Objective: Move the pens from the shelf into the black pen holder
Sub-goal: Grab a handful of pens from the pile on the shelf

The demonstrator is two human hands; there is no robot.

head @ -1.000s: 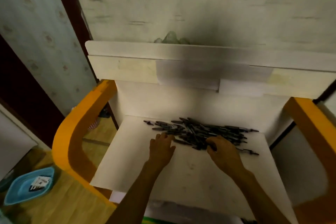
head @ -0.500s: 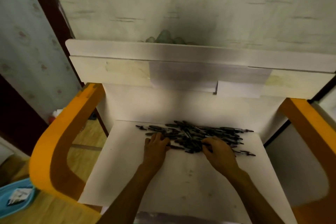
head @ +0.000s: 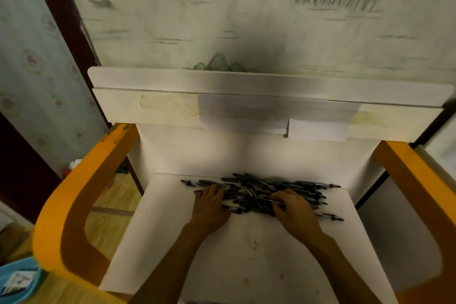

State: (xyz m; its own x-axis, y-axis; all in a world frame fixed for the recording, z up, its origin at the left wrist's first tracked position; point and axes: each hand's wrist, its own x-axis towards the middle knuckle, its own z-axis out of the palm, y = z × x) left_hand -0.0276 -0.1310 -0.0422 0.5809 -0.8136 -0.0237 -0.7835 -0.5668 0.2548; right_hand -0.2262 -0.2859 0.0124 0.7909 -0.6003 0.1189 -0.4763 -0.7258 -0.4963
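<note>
Right now pens (head: 259, 195) lie piled at back of white shelf (head: 246, 254); left hand (head: 211, 207) flat on pile's left edge, grip released, fingers straight; right hand (head: 293, 210) w/ fingers curled, pinching pens

**What the head view left hidden or unclear**

The pens (head: 261, 195) formed one dark tangle at the far end of the white shelf (head: 246, 254); their number could not be told, and those under the two hands were covered. The left hand (head: 211, 207) lay over the pile's left edge, and whether its fingers held any pen was unclear. The right hand (head: 293, 210) curled its fingertips into the pile, hiding what they gripped. Both forearms ran out of the picture's near edge. A blue basin (head: 17, 279) was cut off at the near left corner, its contents too blurred to name. Small items on the floor, far left, were too small to identify.
</note>
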